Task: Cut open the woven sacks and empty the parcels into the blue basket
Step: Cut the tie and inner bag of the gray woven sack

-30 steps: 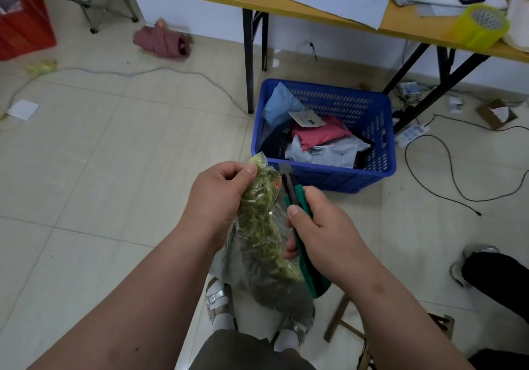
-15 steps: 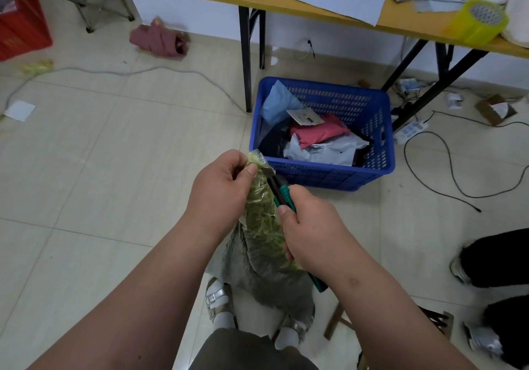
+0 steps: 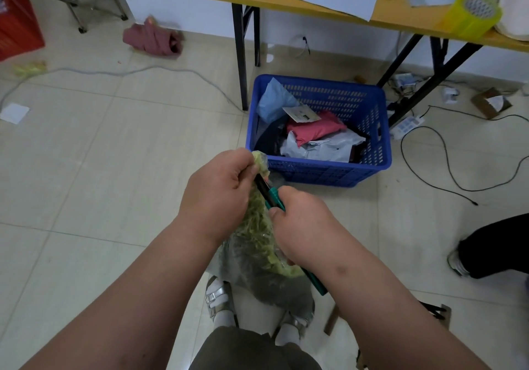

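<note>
We look down from head height at two bare forearms reaching forward over a pale tiled floor [image 3: 86, 169]. The left hand [image 3: 217, 189] has its fingers curled around the gathered top of a clear bag [image 3: 257, 243], pinching the neck of it just below its crumpled tip; the bag hangs down between the arms and is stuffed with yellow-green material above and something grey lower down. The right hand [image 3: 300, 223] is wrapped tightly around the teal handles of a pair of scissors [image 3: 270, 195], whose dark blades point up and left and press against the neck of the bag, right beside the left thumb; we cannot tell whether the blades are spread or together. The far end of the handles sticks out below the right wrist. Just beyond the hands, on the floor, stands the blue basket [image 3: 372, 169], already holding parcels: a light blue one, a pink one, a white-grey one and something dark. Behind the basket is a wooden table [image 3: 386, 18] on black legs, with grey mailers and a roll of yellow tape [image 3: 469, 14] on it. Cables trail across the floor, and a reddish cloth [image 3: 151, 40] lies near the wall. Below the bag we see feet in silver sandals [image 3: 217, 298].
</note>
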Tool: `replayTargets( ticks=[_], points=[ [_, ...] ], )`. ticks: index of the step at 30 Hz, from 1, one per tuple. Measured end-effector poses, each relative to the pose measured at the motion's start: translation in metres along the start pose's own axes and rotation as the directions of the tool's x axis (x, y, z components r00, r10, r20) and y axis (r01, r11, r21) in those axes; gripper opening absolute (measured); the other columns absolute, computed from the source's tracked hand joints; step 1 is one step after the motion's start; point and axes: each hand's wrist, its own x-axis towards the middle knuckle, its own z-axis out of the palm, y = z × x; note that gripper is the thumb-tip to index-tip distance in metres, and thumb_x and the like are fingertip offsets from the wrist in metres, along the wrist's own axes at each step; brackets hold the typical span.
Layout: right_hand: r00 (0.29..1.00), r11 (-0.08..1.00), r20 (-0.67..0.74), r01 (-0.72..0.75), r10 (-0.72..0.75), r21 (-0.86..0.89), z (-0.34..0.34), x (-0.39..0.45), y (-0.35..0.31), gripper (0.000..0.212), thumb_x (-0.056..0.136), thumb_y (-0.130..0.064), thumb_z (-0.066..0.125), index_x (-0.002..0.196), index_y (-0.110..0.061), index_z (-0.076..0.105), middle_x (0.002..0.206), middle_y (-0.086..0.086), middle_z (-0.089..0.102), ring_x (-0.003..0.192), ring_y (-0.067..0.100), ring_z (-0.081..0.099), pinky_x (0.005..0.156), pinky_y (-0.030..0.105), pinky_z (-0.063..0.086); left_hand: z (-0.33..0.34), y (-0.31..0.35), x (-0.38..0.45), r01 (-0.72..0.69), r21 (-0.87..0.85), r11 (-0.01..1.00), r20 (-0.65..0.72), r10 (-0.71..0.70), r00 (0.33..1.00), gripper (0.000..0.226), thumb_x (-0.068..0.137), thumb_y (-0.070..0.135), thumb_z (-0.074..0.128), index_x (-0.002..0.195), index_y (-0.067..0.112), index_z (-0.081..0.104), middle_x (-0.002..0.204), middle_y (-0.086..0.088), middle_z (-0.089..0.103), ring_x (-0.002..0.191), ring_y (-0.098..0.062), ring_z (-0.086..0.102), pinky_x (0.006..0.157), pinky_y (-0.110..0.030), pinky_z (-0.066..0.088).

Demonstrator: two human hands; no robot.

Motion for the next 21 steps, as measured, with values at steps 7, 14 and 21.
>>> replayTargets(
  ticks=[7, 14, 21],
  points=[
    [1.000, 0.997, 0.016, -0.025, 0.026, -0.078, 0.006, -0.007, 0.002, 0.016, 0.095, -0.023, 0.045, 0.080, -0.024, 0.039, 0.080, -0.001, 0.048, 0.085, 0.028, 0.056, 0.074, 0.036, 0.050, -0.001, -0.002, 0.005, 0.061, -0.115, 0.992, -0.033, -0.065, 0.997, 0.018, 0.094, 0.021, 0.057, 0.076, 0.023, 0.054, 0.067, 0.010, 0.050, 0.067, -0.002, 0.048, 0.058, -0.012, 0.032],
    [0.997, 0.997, 0.050, -0.048, 0.051, -0.066, 0.008, -0.003, 0.001, 0.005, 0.095, -0.019, 0.045, 0.091, -0.020, 0.042, 0.090, 0.005, 0.052, 0.085, 0.028, 0.050, 0.071, 0.033, 0.043, -0.001, 0.009, 0.007, 0.102, -0.235, 0.967, -0.030, -0.112, 0.993, 0.017, 0.093, 0.018, 0.059, 0.076, 0.019, 0.056, 0.061, 0.009, 0.048, 0.059, -0.001, 0.044, 0.055, -0.015, 0.033],
    [0.998, 0.996, 0.029, -0.047, 0.050, -0.080, 0.009, -0.006, 0.005, 0.012, 0.095, -0.019, 0.045, 0.105, -0.018, 0.052, 0.084, 0.000, 0.047, 0.084, 0.025, 0.050, 0.071, 0.031, 0.039, -0.002, 0.024, 0.005, 0.139, -0.430, 0.892, -0.022, -0.164, 0.986, 0.015, 0.093, 0.016, 0.058, 0.078, 0.016, 0.061, 0.065, 0.011, 0.054, 0.064, -0.007, 0.049, 0.065, -0.037, 0.049]
  ],
)
